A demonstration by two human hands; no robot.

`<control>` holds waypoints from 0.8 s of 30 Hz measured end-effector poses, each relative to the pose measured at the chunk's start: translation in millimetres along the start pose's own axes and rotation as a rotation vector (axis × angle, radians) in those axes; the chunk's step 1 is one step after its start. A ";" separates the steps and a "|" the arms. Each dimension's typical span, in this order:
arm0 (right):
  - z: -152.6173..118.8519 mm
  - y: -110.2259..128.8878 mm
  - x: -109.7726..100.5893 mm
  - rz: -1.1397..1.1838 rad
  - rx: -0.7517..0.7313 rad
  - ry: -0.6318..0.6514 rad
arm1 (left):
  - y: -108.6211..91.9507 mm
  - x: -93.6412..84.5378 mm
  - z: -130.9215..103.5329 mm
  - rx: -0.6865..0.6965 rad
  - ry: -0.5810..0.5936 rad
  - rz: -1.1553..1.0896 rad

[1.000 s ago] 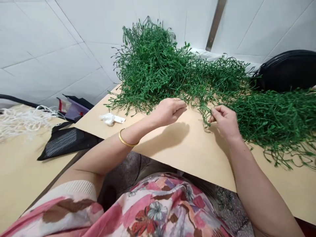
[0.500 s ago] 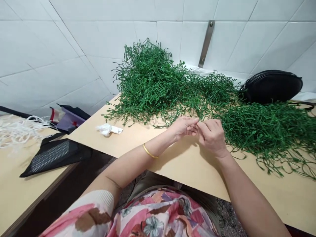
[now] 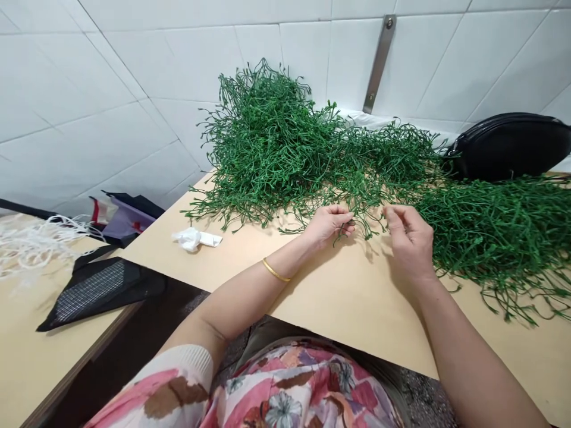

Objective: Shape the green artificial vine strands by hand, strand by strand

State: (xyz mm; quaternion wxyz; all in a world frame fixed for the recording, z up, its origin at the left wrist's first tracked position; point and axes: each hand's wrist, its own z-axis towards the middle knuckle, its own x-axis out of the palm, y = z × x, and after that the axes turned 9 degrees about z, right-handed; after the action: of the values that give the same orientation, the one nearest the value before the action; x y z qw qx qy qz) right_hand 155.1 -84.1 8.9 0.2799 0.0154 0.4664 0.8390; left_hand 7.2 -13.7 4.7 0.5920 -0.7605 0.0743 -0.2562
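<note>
Thin green plastic stems lie heaped in a tall pile (image 3: 272, 137) at the back of the pale table (image 3: 357, 297), with another pile (image 3: 504, 232) on the right. My left hand (image 3: 331, 226), below the tall pile, pinches a green sprig (image 3: 366, 223) whose strands fan out between the hands. To its right is my right hand (image 3: 410, 238), apart from the left, thumb and forefinger pressed together near the strand tips. Whatever sits in that pinch is too small to make out.
Crumpled white tissue (image 3: 196, 238) rests on the table's left part. A black bag (image 3: 513, 145) stands at the back right by the tiled wall. White cords (image 3: 40, 241) and a black mesh item (image 3: 98, 288) lie on the left table.
My hands, close together before, have drawn apart, the right one moving right. Green strands now show between them. The view has shifted slightly.
</note>
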 end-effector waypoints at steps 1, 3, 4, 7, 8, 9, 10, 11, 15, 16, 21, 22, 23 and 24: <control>0.7 -0.8 0.4 0.053 0.086 0.044 | 0.6 0.7 -1.0 0.003 0.019 0.001; 1.4 -1.5 2.0 0.126 0.239 0.151 | 0.9 2.3 -3.7 -0.013 0.062 -0.009; 1.5 -1.6 2.8 0.134 0.296 0.189 | 0.5 2.7 -5.1 -0.033 0.085 -0.017; 2.6 -1.7 2.6 0.108 0.362 0.189 | -1.9 1.7 -8.5 -0.111 0.163 -0.032; 3.2 -2.0 1.7 0.112 0.363 0.167 | -2.8 1.0 -9.2 -0.133 0.191 -0.035; 3.8 -2.4 0.6 0.121 0.360 0.144 | -3.6 0.3 -9.7 -0.150 0.216 -0.038; 4.5 -3.0 -0.5 0.130 0.352 0.123 | -4.3 -0.2 -10.1 -0.160 0.236 -0.041; 5.0 -3.6 -1.5 0.138 0.339 0.105 | -4.9 -0.6 -10.3 -0.170 0.250 -0.046; 5.8 -5.1 -3.4 0.144 0.255 0.042 | -7.4 -1.5 -10.6 -0.209 0.244 -0.048; 5.8 -5.2 -3.5 0.139 0.237 0.026 | -8.0 -1.9 -10.6 -0.218 0.239 -0.033; 5.1 -7.1 -3.3 0.034 0.209 0.019 | -6.1 -5.0 -9.7 -0.191 0.259 0.019; 4.7 -8.1 -3.2 0.007 0.214 0.032 | -4.6 -5.3 -9.2 -0.174 0.266 0.038; 4.2 -9.1 -3.1 -0.021 0.212 0.049 | -3.1 -5.5 -8.7 -0.161 0.271 0.063; 3.7 -10.0 -2.9 -0.051 0.200 0.068 | -1.8 -5.5 -8.3 -0.153 0.272 0.085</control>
State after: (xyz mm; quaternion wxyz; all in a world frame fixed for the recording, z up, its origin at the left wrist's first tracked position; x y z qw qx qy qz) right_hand 163.2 -78.6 3.7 0.2824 0.0029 0.5570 0.7810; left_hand -1.8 -18.0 6.1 0.5270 -0.7580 0.2049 -0.3252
